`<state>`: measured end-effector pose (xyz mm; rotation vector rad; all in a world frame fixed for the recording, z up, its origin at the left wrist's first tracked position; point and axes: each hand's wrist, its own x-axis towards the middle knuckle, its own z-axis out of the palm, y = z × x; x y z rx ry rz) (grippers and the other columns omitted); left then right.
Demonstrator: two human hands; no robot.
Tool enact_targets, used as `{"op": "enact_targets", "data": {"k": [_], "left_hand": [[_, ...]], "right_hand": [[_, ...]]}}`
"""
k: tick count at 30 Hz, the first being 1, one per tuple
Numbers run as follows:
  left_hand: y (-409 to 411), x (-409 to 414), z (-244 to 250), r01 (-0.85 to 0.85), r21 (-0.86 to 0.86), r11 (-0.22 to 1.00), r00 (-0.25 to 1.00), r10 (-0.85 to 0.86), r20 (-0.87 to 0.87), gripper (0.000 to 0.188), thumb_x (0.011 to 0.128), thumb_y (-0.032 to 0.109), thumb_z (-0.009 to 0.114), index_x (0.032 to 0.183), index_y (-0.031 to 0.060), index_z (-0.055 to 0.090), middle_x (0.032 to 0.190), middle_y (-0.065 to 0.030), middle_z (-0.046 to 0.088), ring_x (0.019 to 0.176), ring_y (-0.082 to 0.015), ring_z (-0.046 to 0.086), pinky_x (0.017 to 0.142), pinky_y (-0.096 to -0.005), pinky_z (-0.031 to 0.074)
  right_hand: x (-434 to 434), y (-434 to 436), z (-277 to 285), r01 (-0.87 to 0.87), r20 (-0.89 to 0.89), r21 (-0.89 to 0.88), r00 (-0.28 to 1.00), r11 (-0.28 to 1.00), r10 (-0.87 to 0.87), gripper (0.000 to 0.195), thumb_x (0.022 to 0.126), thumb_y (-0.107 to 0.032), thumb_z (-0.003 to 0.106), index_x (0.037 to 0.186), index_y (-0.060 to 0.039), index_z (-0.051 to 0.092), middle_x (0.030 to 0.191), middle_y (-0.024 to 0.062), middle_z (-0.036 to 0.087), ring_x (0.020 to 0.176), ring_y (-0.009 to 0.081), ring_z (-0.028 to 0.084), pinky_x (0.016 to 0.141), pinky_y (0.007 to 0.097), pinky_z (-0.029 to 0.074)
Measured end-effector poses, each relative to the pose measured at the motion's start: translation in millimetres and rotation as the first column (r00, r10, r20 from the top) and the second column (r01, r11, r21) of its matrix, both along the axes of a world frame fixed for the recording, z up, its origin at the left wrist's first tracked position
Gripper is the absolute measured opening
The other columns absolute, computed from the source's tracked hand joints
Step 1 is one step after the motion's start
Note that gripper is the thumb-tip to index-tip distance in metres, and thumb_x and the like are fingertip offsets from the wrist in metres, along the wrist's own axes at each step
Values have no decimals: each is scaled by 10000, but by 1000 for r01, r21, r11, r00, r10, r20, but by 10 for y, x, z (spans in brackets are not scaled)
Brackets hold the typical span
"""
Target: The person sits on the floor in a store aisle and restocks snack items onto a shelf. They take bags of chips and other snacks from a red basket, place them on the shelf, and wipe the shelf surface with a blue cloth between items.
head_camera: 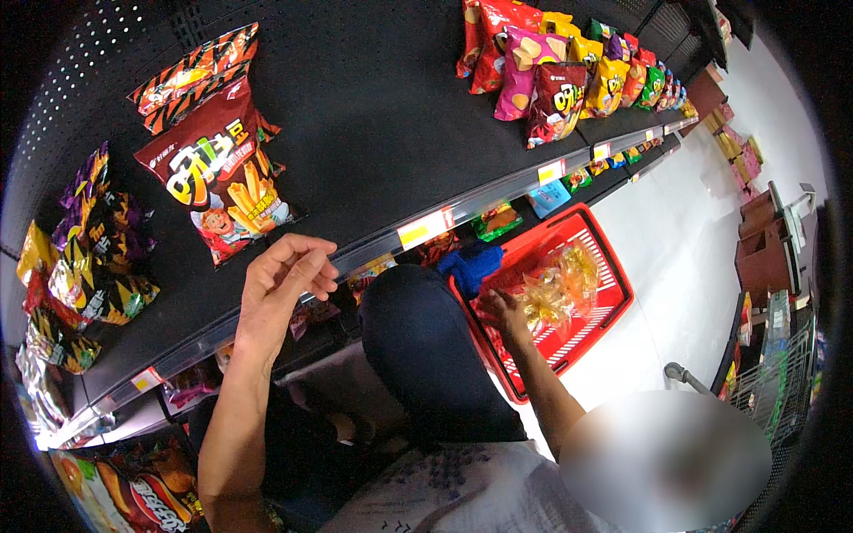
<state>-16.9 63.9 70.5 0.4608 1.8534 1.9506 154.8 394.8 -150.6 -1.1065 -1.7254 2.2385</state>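
Note:
My left hand (290,270) is raised at the edge of a black shelf, its fingers loosely bent and apart, nothing visible in it. Just beyond it a brown snack bag (223,180) with pictured fries lies on the shelf, a striped orange and black bag (196,76) behind it. My right hand (504,312) reaches into a red plastic shopping basket (610,293), beside clear packages with gold wrapping (550,293). A blue cloth-like item (474,266) lies at the basket's left side. My right fingers are in shadow; whether they hold something cannot be told.
Colourful snack bags (606,83) line the shelf at upper right, others (100,266) stand at the left. Price tags sit on the shelf edge (490,196). My dark-clothed knee (426,340) is between my arms. A wire cart (773,380) and brown counters (766,246) stand at the right.

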Motion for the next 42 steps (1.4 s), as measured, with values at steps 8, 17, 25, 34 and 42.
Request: {"op": "enact_targets", "data": {"k": [8,17,25,34,42], "left_hand": [[60,22,17,23,-13,1000,1000,-23,-9,217,982,192,561,1050,1,637,799,-35,631,704,-88,594,647,-240,479],[64,8,-24,33,-49,998,999,-34,-23,215,979,193,565,1048,2,637,811,-46,640,722,-102,612,653,-241,493],[113,18,-72,112,-42,993,994,-113,-11,181,980,177,572,1038,24,649,831,-46,653,734,-96,621,648,-232,501],[58,153,-174,203,-217,955,977,-213,-26,228,972,264,594,965,45,661,779,-10,655,726,-66,618,622,-212,488],[169,234,-568,261,-453,853,923,-358,-142,338,969,333,562,903,14,653,760,-65,682,542,-135,605,539,-283,478]], "right_hand": [[632,-261,-419,-442,375,802,896,401,237,361,892,-240,613,1171,-17,559,1051,259,649,947,421,633,788,476,509],[694,-176,-314,-450,422,778,891,438,166,169,868,-213,615,936,-61,642,695,217,649,643,407,647,543,497,479],[940,1183,-1383,-270,278,807,958,525,65,234,850,-93,589,1072,-56,652,788,101,655,699,249,623,624,375,493],[659,1714,-742,-282,320,924,940,259,-117,342,828,-280,681,1110,-92,633,921,183,691,853,370,664,711,460,509],[606,1896,-853,-493,536,842,811,218,-233,417,854,-428,657,1044,-57,660,884,198,694,860,385,675,711,465,521]]}}
